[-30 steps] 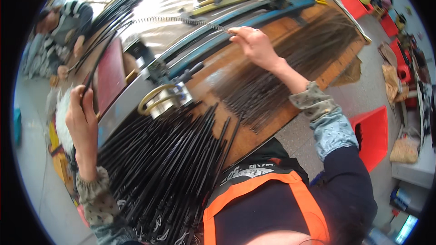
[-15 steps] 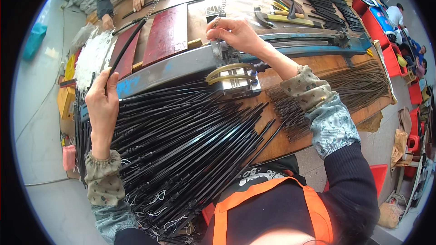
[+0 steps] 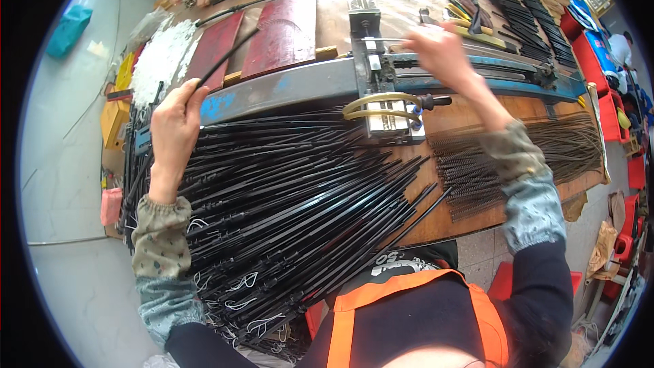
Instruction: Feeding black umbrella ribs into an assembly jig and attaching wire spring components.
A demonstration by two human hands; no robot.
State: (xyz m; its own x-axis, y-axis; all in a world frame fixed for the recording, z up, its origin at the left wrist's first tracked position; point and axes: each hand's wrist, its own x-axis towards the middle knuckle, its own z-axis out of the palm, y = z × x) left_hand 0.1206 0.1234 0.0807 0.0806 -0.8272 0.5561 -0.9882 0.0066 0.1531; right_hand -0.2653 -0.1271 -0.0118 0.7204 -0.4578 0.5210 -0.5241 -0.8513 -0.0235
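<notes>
Black rod up on the left, right hand a blur!
My left hand (image 3: 176, 125) has its fingers closed around the rod (image 3: 230, 56), tip over the red board (image 3: 279, 44), faint coil (image 3: 281, 21) beside it. My right hand (image 3: 439, 51) smears over the rail (image 3: 524, 85); I can't tell its grip. Danger, I reckon: a slack left grip could let the rod swing, snagging that coil.

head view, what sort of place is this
Probably a workshop or small assembly shop: a big pile of black rods lies beside many long coil springs, and a metal device with yellowish tubes sits behind them.
</notes>
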